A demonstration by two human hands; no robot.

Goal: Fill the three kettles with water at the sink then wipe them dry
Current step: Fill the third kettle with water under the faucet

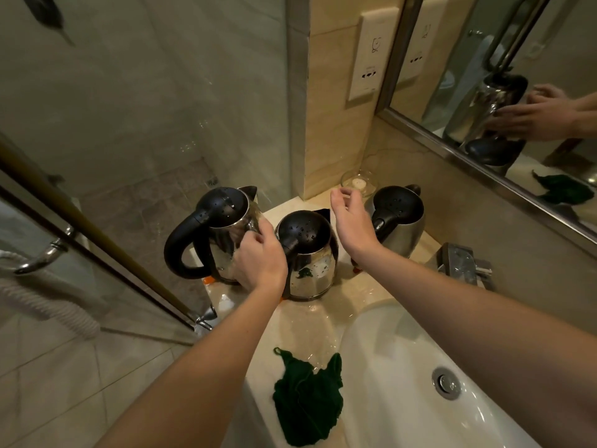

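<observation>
1. Left kettle (223, 208), middle kettle (310, 273) and right kettle (403, 234) stand on the wet worktop (323, 321).
2. Left hand (258, 257) grips the left kettle's side, fingers curled, tips hidden.
3. Right hand (352, 221) hovers loosely spread between the other two, holding nothing.

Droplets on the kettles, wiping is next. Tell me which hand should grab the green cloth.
Probably right for the green cloth: the right hand hovers open and empty; the left hand holds the left kettle.
</observation>
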